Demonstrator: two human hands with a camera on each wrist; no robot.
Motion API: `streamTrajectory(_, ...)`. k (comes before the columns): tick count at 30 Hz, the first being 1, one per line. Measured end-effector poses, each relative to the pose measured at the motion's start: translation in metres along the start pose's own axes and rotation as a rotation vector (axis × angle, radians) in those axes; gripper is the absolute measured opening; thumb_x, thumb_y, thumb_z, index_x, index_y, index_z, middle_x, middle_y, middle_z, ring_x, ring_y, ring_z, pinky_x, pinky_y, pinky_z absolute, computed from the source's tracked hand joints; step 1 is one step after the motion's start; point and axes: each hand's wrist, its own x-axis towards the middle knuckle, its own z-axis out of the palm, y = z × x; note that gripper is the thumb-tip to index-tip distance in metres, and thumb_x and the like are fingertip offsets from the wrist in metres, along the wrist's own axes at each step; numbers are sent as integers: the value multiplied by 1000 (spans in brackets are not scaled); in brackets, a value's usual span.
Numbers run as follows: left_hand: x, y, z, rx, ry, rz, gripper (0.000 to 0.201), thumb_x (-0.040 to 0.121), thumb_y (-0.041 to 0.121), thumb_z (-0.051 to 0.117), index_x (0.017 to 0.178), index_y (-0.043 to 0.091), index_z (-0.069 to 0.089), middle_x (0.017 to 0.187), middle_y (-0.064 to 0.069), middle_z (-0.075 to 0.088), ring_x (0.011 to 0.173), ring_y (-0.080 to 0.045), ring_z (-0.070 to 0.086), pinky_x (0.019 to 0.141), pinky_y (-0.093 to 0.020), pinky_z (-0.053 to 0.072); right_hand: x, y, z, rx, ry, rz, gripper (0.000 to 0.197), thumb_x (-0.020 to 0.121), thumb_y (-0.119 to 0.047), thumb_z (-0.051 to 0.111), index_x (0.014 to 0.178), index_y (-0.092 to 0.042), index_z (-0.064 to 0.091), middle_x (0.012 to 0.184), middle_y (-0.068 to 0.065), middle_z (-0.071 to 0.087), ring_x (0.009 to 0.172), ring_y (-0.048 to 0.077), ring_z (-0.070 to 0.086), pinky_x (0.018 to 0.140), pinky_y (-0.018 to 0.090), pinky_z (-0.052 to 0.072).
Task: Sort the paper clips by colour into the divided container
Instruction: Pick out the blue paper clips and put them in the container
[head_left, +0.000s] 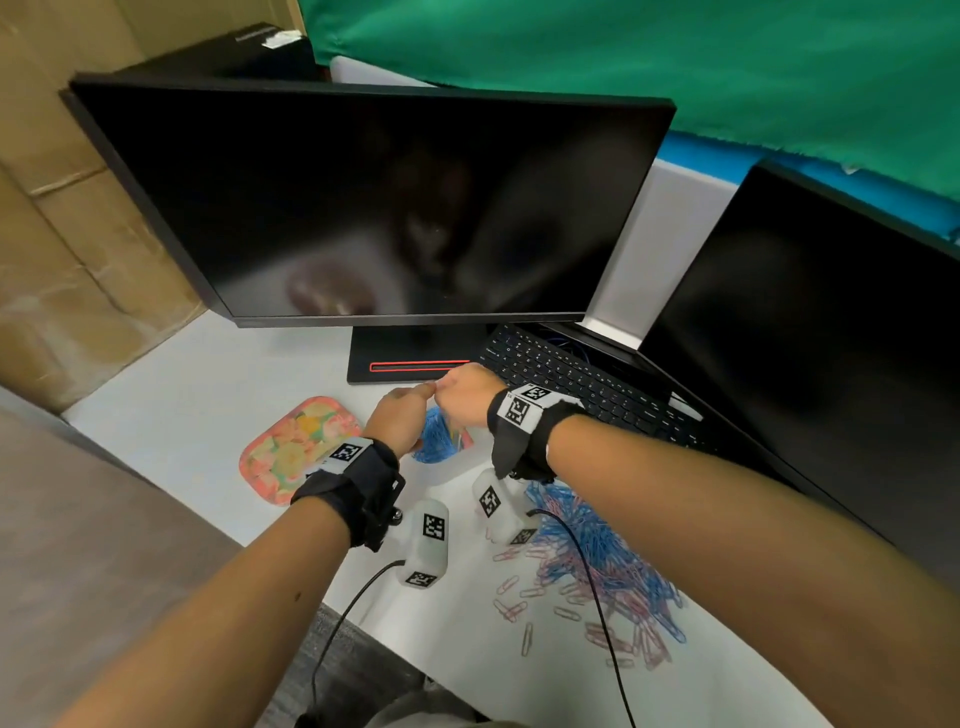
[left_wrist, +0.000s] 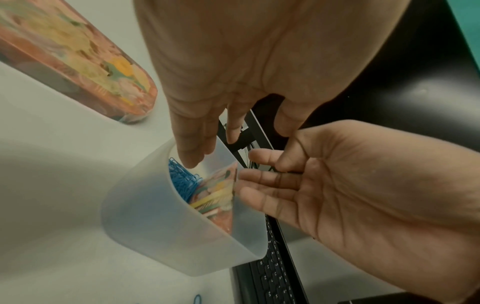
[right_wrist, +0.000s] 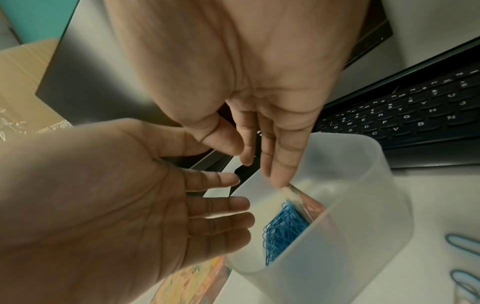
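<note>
Both hands over the container

We see blue paper clips heaped in one compartment of the frosted container on the desk, beside its divider. Our left hand and right hand hover just above the rim, fingers loosely straight, holding nothing we can make out. A mixed pile of pink and blue clips lies nearer us; a flowered lid sits left.

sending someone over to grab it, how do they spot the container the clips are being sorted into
Start at the big black monitor and drop to the white desk in front of its stand. Under both hands stands a frosted translucent plastic container with a divider, blue paper clips heaped on one side. The floral pink lid beside it lies flat and holds none.
</note>
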Motion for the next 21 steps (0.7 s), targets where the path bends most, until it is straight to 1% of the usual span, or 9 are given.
streamTrajectory(1, 0, -1, 1, 11, 3, 2, 34, 98, 32, 44, 128, 16, 54, 133, -14, 51, 119, -33, 51, 99, -43, 48, -3, 3, -2, 25, 4, -5, 25, 90, -16, 45, 93, -5, 68, 92, 15, 70, 84, 28, 66, 73, 33, 55)
streamTrajectory(3, -2, -3, 3, 22, -6, 27, 21, 97, 29, 49, 110, 17, 59, 120, -14, 58, 110, -31, 56, 93, -40, 51, -12, 11, -10, 77, -4, -38, 29, 91, -14, 46, 108, -4, 68, 98, 13, 68, 83, 23, 62, 80, 34, 54)
streamTrajectory(6, -9, -7, 11, 83, -96, 126, 14, 95, 21, 51, 90, 17, 64, 96, -9, 66, 85, -22, 64, 73, -32, 53, -31, 32, -22, 156, 42, -56, 29, 90, -7, 46, 107, 1, 67, 97, 18, 66, 88, 32, 63, 88, 42, 55)
streamTrajectory(8, -16, -8, 22, 180, -183, 212, 14, 92, 14, 52, 87, 16, 65, 85, -6, 67, 70, -16, 64, 61, -27, 51, -47, 54, -27, 226, 77, -20, 27, 91, -7, 44, 104, 0, 67, 95, 19, 67, 85, 31, 64, 83, 44, 55)
streamTrajectory(11, -25, -13, 41, 322, -293, 293, 19, 87, 5, 53, 81, 18, 65, 74, -1, 66, 58, -8, 63, 53, -22, 49, -68, 100, -30, 268, 108, 69, 23, 93, -10, 44, 100, -10, 66, 92, 9, 67, 79, 20, 63, 75, 38, 56)
streamTrajectory(14, -26, -22, 59, 473, -334, 372, 21, 86, 7, 56, 76, 23, 65, 75, 0, 66, 66, -13, 65, 61, -21, 48, -85, 151, -28, 220, 146, 156, 20, 92, -12, 47, 95, -6, 66, 95, 14, 69, 77, 18, 63, 69, 34, 54)
streamTrajectory(17, -24, -35, 72, 690, -348, 434, 16, 86, 8, 56, 84, 20, 67, 84, 1, 67, 77, -14, 60, 72, -17, 43, -105, 195, -24, 147, 190, 215, 23, 90, -13, 49, 93, 4, 65, 91, 22, 68, 71, 18, 57, 74, 42, 56)
streamTrajectory(19, -19, -47, 77, 848, -343, 445, 18, 87, 10, 54, 98, 17, 67, 99, -3, 67, 90, -18, 61, 78, -19, 43, -119, 217, -21, 133, 213, 240, 18, 88, -13, 53, 86, -3, 67, 74, 8, 65, 67, 15, 56, 75, 40, 56)
streamTrajectory(21, -14, -60, 81, 1014, -323, 442, 30, 87, 11, 54, 115, 15, 63, 112, -8, 61, 103, -26, 59, 87, -27, 45, -135, 236, -18, 115, 232, 263, 15, 85, -9, 55, 78, -11, 69, 68, -5, 60, 70, 15, 57, 74, 31, 54)
